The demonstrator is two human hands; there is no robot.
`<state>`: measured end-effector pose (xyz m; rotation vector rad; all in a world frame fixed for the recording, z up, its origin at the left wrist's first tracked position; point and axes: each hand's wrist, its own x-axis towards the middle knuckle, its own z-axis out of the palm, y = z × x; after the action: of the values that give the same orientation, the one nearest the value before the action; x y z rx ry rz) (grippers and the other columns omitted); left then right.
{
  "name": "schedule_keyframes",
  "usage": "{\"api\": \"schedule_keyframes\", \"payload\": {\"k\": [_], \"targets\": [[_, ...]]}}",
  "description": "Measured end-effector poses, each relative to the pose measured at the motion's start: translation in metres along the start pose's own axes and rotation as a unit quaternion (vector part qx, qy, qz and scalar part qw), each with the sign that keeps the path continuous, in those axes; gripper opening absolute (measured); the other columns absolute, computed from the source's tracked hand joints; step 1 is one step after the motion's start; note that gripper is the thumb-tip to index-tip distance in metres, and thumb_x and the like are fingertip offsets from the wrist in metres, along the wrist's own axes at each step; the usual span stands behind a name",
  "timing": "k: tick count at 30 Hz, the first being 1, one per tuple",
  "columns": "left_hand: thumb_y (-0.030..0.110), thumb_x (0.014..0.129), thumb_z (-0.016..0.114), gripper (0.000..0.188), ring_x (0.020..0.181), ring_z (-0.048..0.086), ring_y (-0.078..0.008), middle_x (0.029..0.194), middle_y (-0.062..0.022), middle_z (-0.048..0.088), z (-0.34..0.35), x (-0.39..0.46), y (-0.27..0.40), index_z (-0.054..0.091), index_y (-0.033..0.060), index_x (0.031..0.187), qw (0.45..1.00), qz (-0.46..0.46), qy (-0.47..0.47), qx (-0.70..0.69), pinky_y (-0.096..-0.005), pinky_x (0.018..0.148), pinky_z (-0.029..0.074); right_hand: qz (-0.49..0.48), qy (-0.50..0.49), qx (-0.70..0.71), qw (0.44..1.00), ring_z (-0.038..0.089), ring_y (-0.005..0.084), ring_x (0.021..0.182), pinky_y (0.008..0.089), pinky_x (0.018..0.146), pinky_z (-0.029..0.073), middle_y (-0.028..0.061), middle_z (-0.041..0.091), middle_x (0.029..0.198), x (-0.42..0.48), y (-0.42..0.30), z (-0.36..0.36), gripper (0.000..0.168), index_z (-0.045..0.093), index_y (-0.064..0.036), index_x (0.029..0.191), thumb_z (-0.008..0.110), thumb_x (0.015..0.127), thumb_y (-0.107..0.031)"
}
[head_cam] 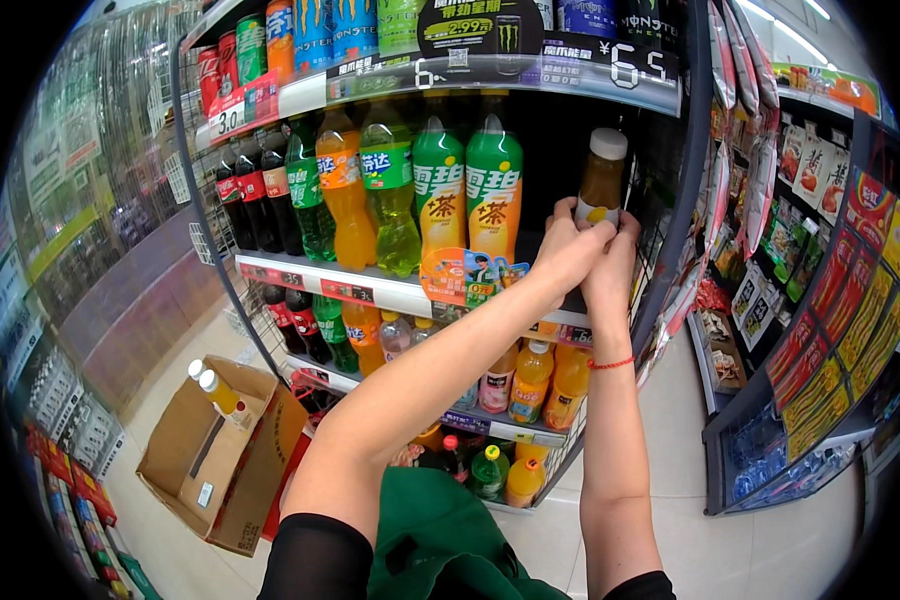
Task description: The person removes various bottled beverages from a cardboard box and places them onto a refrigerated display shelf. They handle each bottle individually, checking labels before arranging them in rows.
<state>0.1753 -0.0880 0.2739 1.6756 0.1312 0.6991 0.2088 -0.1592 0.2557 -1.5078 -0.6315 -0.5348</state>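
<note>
Both of my hands are on a plastic bottle (601,176) with a white cap, brown contents and a pale label with a yellow mark. It stands upright at the right end of the middle shelf. My left hand (572,251) wraps its left and front side, thumb and fingers partly hidden. Against its lower right side, my right hand (613,262) grips it from below the left hand. The bottle's base is hidden behind the hands, so I cannot tell whether it touches the shelf. Left of it, past a dark gap, stand green-and-orange Sprite tea bottles (493,195).
Orange soda (343,202) and cola bottles (247,195) line the same shelf (330,285). Energy drink cans (356,30) stand above. An open cardboard box (187,450) holding two white-capped bottles (221,394) sits at left. Hanging snack packs (765,150) flank the right side.
</note>
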Motion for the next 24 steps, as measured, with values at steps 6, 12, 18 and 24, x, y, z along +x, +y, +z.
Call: {"api": "schedule_keyframes", "payload": {"k": [6, 12, 18, 24], "targets": [[0.026, 0.089, 0.056, 0.074, 0.123, 0.055, -0.0329, 0.134, -0.0259, 0.052, -0.002, -0.024, -0.004, 0.026, -0.0049, 0.150, 0.998, 0.027, 0.001, -0.048, -0.0362, 0.104, 0.043, -0.030, -0.015, -0.043, 0.999, 0.064, 0.0375, 0.111, 0.0420, 0.093, 0.050, 0.0274, 0.061, 0.123, -0.027, -0.019, -0.005, 0.059, 0.032, 0.008, 0.142, 0.059, 0.095, -0.016], [0.016, 0.095, 0.052, 0.062, 0.118, 0.055, -0.0217, 0.131, -0.0151, 0.054, -0.008, -0.042, 0.001, 0.029, 0.0011, 0.150, 0.995, 0.039, -0.032, -0.084, -0.0324, 0.102, 0.043, -0.059, 0.012, -0.051, 0.997, 0.060, 0.0360, 0.117, 0.0401, 0.096, 0.049, 0.0251, 0.055, 0.131, -0.039, -0.019, -0.004, 0.057, 0.036, 0.002, 0.143, 0.060, 0.095, -0.017], [0.011, 0.095, 0.049, 0.056, 0.117, 0.055, -0.0181, 0.130, -0.0117, 0.056, -0.011, -0.058, 0.009, 0.034, 0.0031, 0.149, 0.993, 0.086, -0.043, -0.062, -0.0310, 0.102, 0.043, -0.034, 0.004, -0.073, 0.997, 0.060, 0.0391, 0.117, 0.0430, 0.096, 0.049, 0.0263, 0.058, 0.130, -0.049, -0.036, -0.013, 0.062, 0.035, 0.007, 0.144, 0.062, 0.093, -0.014], [0.007, 0.094, 0.051, 0.058, 0.098, 0.053, -0.0109, 0.118, -0.0064, 0.058, -0.011, -0.067, -0.005, 0.034, 0.0028, 0.150, 0.992, 0.120, 0.009, -0.024, -0.0257, 0.089, 0.044, -0.078, 0.022, -0.088, 0.993, 0.056, 0.0402, 0.123, 0.0435, 0.101, 0.047, 0.0268, 0.054, 0.136, -0.064, -0.040, -0.016, 0.065, 0.035, 0.007, 0.144, 0.066, 0.090, -0.012]]}}
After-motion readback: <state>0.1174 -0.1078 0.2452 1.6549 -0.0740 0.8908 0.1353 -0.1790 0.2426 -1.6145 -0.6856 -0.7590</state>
